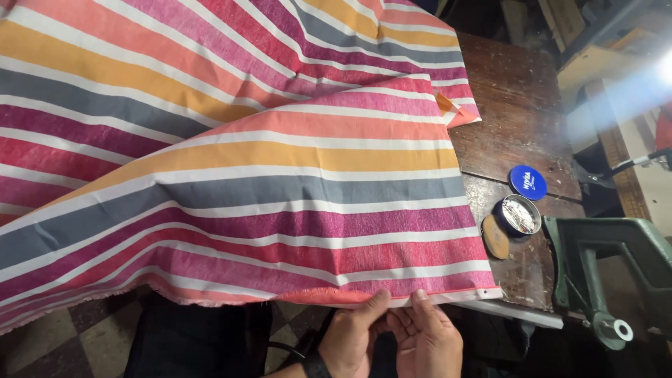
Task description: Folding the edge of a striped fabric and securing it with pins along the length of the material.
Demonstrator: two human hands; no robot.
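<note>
Wooden table (518, 119): 1 striped cloth (280, 182), 2 hands

Table: we see a dark, worn wooden table (518, 105) with scratched planks and a pale metal edge strip.
Floor: we make out checkered tiles (63, 343), dark and light, below.
Furniture: wooden boards (616, 84) stand at upper right.
Light: strong glare (661, 66) washes the right edge.

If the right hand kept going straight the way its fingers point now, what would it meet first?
The right hand points up and away from the person, fingertips already at the near edge of the striped fabric. Going straight on, it would likely slide along that fabric, which covers the wooden table there.
</note>
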